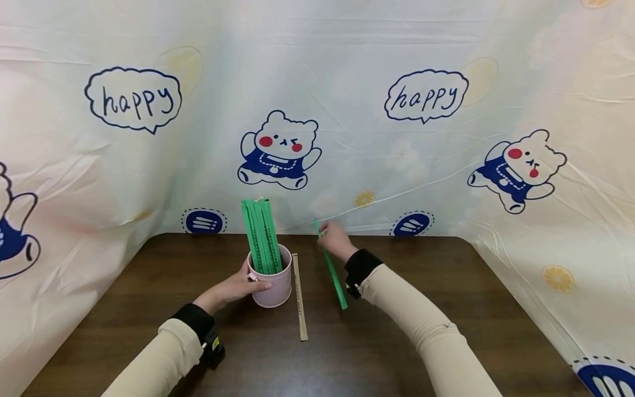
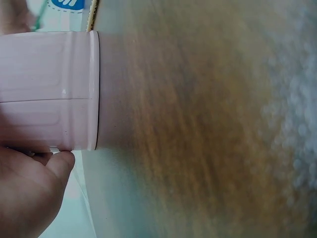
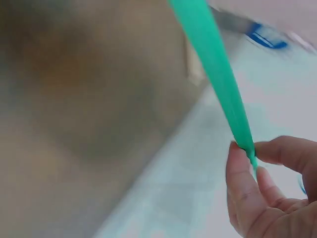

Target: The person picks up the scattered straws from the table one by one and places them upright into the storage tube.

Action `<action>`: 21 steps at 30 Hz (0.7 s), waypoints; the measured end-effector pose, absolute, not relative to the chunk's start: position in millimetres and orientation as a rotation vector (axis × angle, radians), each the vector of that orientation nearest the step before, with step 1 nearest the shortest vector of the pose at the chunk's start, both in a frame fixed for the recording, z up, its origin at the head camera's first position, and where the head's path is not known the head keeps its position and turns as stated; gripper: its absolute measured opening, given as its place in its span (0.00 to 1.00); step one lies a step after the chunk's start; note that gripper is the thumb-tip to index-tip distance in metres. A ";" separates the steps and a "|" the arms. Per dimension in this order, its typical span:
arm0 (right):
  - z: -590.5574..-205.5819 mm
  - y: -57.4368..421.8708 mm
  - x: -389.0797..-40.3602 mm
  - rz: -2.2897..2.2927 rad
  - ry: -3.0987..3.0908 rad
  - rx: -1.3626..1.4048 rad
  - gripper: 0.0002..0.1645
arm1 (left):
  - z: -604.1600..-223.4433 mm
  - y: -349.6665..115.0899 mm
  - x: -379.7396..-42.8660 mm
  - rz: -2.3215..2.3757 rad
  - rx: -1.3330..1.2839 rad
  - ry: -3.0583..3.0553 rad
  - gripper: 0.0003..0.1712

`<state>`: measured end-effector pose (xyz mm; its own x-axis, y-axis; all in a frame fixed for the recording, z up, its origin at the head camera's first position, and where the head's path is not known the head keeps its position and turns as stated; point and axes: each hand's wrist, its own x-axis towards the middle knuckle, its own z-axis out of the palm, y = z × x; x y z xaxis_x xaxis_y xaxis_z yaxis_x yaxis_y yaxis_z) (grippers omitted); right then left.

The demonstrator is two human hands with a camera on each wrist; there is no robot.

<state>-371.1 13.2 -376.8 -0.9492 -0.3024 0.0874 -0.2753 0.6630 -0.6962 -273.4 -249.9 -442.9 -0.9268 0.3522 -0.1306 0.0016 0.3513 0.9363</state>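
Observation:
My left hand point(image 1: 230, 290) holds a pink metal pail point(image 1: 273, 290) by its left side, the thumb lying across its front. A bundle of long flat green strips point(image 1: 262, 237) with dark print stands in the pail, leaning left. In the left wrist view, the pail point(image 2: 47, 94) appears sideways beside the hand point(image 2: 29, 191). To the right, my right hand point(image 1: 335, 241) pinches a single green strip point(image 1: 334, 278) near its far end. The right wrist view has thumb and fingers point(image 3: 242, 188) gripping the narrow tip of that strip point(image 3: 220, 79).
One beige strip point(image 1: 300, 298) with small print lies on the dark wooden table point(image 1: 397, 342), just right of the pail. A pale printed curtain point(image 1: 347, 71) hangs behind the table's far edge and down both sides.

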 end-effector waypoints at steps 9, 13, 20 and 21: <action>-285.4 0.8 -375.8 -2.006 2.689 -0.586 0.14 | -440.0 -249.8 -270.0 1.587 0.303 2.307 0.69; -269.8 -20.8 -360.4 -2.317 2.540 -0.642 0.10 | -441.5 -250.6 -270.6 1.588 0.274 2.301 0.68; -310.1 -67.9 -324.5 -2.140 2.558 -0.905 0.03 | -443.1 -251.0 -270.4 1.601 0.313 2.315 0.68; -318.8 -72.5 -320.9 -2.064 2.588 -0.938 0.03 | -443.1 -250.7 -270.5 1.609 0.318 2.310 0.68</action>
